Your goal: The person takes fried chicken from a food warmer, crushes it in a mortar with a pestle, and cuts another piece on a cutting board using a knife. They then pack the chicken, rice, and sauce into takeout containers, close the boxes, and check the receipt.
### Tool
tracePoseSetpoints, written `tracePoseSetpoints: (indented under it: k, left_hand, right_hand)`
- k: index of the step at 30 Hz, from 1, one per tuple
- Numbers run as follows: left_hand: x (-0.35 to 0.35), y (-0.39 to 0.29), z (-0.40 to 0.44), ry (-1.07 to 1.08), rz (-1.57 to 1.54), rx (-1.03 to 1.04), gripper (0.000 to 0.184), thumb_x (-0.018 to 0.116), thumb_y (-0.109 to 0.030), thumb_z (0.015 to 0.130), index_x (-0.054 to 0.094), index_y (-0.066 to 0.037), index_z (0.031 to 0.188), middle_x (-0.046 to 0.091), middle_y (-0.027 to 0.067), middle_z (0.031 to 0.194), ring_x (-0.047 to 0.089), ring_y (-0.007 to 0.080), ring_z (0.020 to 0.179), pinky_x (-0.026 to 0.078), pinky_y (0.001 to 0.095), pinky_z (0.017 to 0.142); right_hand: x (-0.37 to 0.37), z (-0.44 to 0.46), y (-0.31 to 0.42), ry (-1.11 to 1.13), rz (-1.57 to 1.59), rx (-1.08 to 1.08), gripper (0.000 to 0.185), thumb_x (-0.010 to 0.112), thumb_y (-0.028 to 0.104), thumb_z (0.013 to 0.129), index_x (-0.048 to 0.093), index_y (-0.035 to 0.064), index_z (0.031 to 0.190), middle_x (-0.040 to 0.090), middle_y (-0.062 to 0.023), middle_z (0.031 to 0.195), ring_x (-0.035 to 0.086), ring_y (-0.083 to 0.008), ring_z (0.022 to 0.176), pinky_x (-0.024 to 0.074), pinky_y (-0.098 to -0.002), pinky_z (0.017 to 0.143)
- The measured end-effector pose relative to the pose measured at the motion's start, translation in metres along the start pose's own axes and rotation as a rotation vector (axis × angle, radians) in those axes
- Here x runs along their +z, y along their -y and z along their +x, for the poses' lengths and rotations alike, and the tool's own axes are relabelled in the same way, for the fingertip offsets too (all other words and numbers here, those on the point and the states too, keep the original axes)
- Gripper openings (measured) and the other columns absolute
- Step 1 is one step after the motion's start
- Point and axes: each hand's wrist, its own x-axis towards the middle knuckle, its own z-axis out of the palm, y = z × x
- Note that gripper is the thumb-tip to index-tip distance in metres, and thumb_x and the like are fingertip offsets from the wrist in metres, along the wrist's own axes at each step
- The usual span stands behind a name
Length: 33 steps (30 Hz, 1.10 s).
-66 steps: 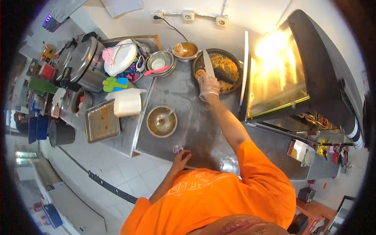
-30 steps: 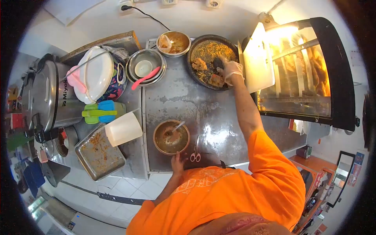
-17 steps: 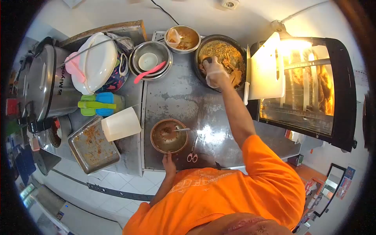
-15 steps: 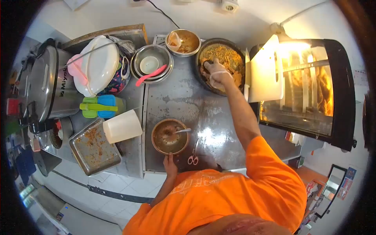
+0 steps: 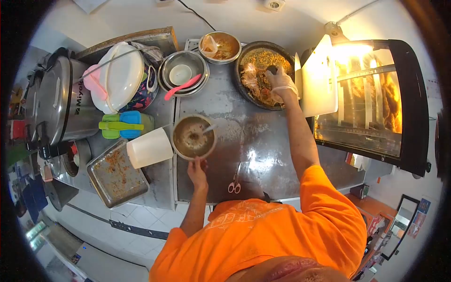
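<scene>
My left hand [image 5: 198, 171] grips the near rim of a metal bowl [image 5: 178, 141], thumb and fingers closed on its edge. A spoon [image 5: 210, 128] leans in the bowl, which has some murky residue at the bottom. My right hand [image 5: 282, 84], in a clear plastic glove, is inside a wide dark stone mortar [image 5: 245, 92] at the back. It is closed around a dark pestle [image 5: 271, 69], of which only the top shows. Pale torn pieces of meat [image 5: 251, 77] and golden crumbs [image 5: 268, 55] lie in the mortar beside the hand.
A lit glass display warmer [image 5: 366, 103] stands right, a white cutting board [image 5: 320, 84] against it. Scissors [image 5: 234, 186] lie near the front edge. Stacked bowls [image 5: 176, 68] with a pink spoon [image 5: 183, 88], a crumb-strewn tray [image 5: 117, 174] and a white container [image 5: 150, 148] stand left.
My left hand has moved the metal bowl up and to the left. My right hand has shifted right within the mortar, uncovering the pale meat pieces.
</scene>
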Motion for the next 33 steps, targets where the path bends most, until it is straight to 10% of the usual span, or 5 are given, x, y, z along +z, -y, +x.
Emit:
tracePoseSetpoints:
  k: [5, 8, 14, 23, 33]
  left_hand:
    - [0.023, -0.022, 0.021, -0.019, -0.168, 0.063, 0.036, 0.058, -0.042, 0.101, 0.058, -0.013, 0.122, 0.066, 0.0027, 0.111, 0.062, 0.0146, 0.098, 0.049, 0.0341, 0.079]
    - [0.029, -0.008, 0.004, 0.115, -0.143, -0.036, 0.04, 0.056, -0.044, 0.101, 0.056, -0.014, 0.127, 0.065, 0.0027, 0.114, 0.061, 0.0147, 0.1, 0.049, 0.0346, 0.08]
    - [-0.004, 0.031, -0.038, 0.189, -0.035, -0.165, 0.032, 0.057, -0.039, 0.102, 0.06, -0.013, 0.121, 0.068, 0.0021, 0.11, 0.062, 0.0126, 0.095, 0.049, 0.0309, 0.078]
    - [-0.03, 0.065, -0.051, 0.167, 0.008, -0.197, 0.028, 0.058, -0.036, 0.101, 0.062, -0.015, 0.119, 0.069, 0.0013, 0.109, 0.063, 0.0123, 0.096, 0.05, 0.031, 0.077]
    - [-0.011, 0.08, -0.068, 0.21, 0.174, -0.193, 0.027, 0.058, -0.035, 0.101, 0.063, -0.013, 0.117, 0.07, 0.0025, 0.108, 0.063, 0.0129, 0.096, 0.05, 0.0311, 0.077]
  right_hand:
    - [0.011, -0.011, -0.013, -0.049, -0.625, -0.138, 0.105, 0.082, 0.04, 0.077, 0.021, 0.0182, 0.159, 0.056, -0.0246, 0.136, 0.057, -0.0382, 0.124, 0.048, -0.0458, 0.102]
    - [0.022, -0.006, 0.0, -0.325, -0.715, -0.76, 0.095, 0.084, 0.036, 0.07, 0.035, 0.0172, 0.149, 0.059, -0.0218, 0.134, 0.058, -0.0371, 0.123, 0.0435, -0.0487, 0.105]
    - [0.057, 0.081, 0.026, 0.29, -0.447, -0.726, 0.097, 0.087, 0.029, 0.065, 0.033, 0.011, 0.143, 0.055, -0.023, 0.126, 0.053, -0.0388, 0.118, 0.0455, -0.0456, 0.102]
    - [0.064, 0.095, 0.034, 0.189, -0.143, -0.688, 0.075, 0.087, 0.014, 0.061, 0.052, 0.0025, 0.126, 0.064, -0.0185, 0.109, 0.063, -0.031, 0.106, 0.0549, -0.0398, 0.087]
    - [0.058, -0.039, -0.085, 0.708, 2.016, -0.161, 0.013, 0.064, 0.011, 0.092, 0.058, 0.007, 0.103, 0.058, -0.006, 0.09, 0.059, -0.0189, 0.08, 0.0546, -0.0324, 0.072]
